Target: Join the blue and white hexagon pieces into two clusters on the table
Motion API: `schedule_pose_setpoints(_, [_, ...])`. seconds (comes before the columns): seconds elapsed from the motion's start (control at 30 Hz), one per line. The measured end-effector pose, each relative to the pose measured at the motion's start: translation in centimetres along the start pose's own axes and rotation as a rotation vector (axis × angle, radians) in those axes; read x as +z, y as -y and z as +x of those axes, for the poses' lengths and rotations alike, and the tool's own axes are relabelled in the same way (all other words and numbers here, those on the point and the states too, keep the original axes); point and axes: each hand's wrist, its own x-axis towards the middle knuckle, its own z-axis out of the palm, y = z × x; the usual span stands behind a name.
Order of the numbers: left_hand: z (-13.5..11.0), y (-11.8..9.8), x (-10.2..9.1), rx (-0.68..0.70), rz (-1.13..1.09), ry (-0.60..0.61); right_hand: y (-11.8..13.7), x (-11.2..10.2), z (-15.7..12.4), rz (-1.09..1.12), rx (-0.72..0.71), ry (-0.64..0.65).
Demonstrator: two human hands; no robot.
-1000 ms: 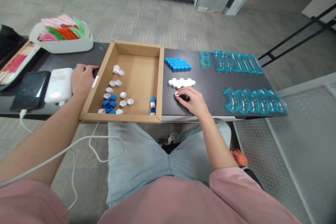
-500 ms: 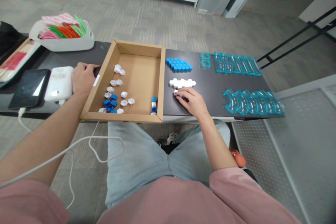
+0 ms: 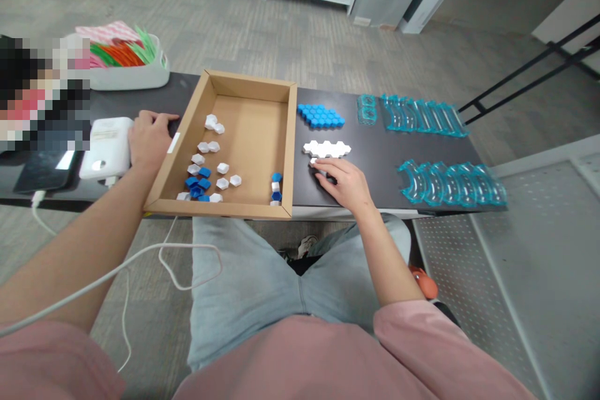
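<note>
My right hand (image 3: 345, 180) pinches a small white hexagonal piece (image 3: 313, 162) with its fingertips, low over the dark table. Just above it in the view lies a row of joined or closely set white hexagonal pieces (image 3: 327, 149). Farther back sits a block of blue hexagonal pieces (image 3: 321, 116). On the left, my left hand (image 3: 149, 140) rests on the table with its fingers stretched toward the side of a cardboard box (image 3: 248, 207); nothing shows in it. Inside the box lie several loose white pieces (image 3: 222, 183) and blue pieces (image 3: 196, 185).
Teal clear plastic parts stand in a back row (image 3: 424, 115) and a front row (image 3: 452, 182), beside a small teal stack (image 3: 367, 110). At left are a white power bank (image 3: 107, 148), a phone (image 3: 44, 165) and a white basket (image 3: 134, 77). A white cable (image 3: 140, 253) crosses my left forearm.
Almost nothing differs. My right hand stays at the white piece and my left hand keeps its place; the view has shifted very slightly.
</note>
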Motion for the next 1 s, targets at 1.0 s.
schedule_pose_setpoints(1.0, [-0.04,-0.37,-0.11,-0.012,-0.039,0.006,0.19,-0.09,-0.04,-0.073,-0.048,-0.039])
